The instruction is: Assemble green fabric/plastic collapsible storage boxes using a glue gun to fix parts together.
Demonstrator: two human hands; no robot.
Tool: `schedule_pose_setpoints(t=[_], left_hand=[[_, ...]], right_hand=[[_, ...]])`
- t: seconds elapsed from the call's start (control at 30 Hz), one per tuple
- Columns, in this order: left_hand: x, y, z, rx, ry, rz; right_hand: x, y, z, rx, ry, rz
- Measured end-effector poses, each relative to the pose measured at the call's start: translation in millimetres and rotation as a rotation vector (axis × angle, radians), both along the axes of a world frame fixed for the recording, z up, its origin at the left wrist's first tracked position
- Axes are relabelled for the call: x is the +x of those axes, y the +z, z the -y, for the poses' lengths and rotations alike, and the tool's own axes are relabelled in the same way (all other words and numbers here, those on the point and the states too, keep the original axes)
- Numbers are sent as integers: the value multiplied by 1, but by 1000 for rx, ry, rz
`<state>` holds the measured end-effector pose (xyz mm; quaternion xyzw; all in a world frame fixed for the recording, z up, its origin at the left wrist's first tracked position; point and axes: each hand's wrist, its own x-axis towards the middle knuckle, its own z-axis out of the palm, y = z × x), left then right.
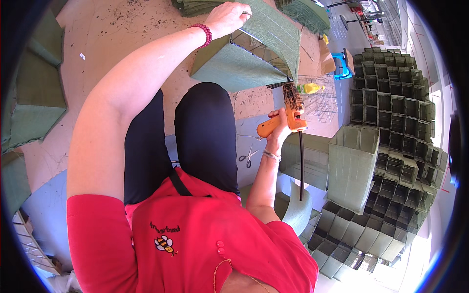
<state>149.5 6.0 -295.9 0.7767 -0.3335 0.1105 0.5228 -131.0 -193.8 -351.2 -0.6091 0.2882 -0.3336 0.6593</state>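
Note:
My right hand (279,125) is wrapped round the handle of an orange hot glue gun (296,119). Its front is blackened, and a long dark glue stick (301,168) sticks out of its back. The nozzle meets the near right corner of a green fabric box (234,66) on a thin wire frame, where a loose fabric panel (278,29) arches over the open side. At the far edge of this panel, my left hand (227,19) is closed with the fingertips pinched on the fabric. How much cloth it grips is partly hidden.
Scissors (248,157) lie open near my right knee. A yellow bottle (310,88) and wire frames (320,105) are just past the gun. Green boxes (354,166) stack up at right, near a blue stool (342,67). Folded green fabric (308,14) lies at the far side.

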Motion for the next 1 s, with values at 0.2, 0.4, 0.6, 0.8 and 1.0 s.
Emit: schedule_pose_setpoints(t=[0.2, 0.4, 0.6, 0.8, 1.0], left_hand=[[-1, -6, 2, 74, 25, -27], [-3, -3, 6, 113, 41, -52], [-4, -2, 4, 112, 34, -59], [-6, -1, 4, 102, 26, -57], [-5, -6, 7, 91, 34, -46]], right_hand=[[2, -2, -1, 26, 2, 9], [1, -3, -3, 26, 14, -2], [2, -7, -2, 28, -8, 4], [3, -6, -2, 26, 7, 16], [2, -6, -6, 28, 27, 18]])
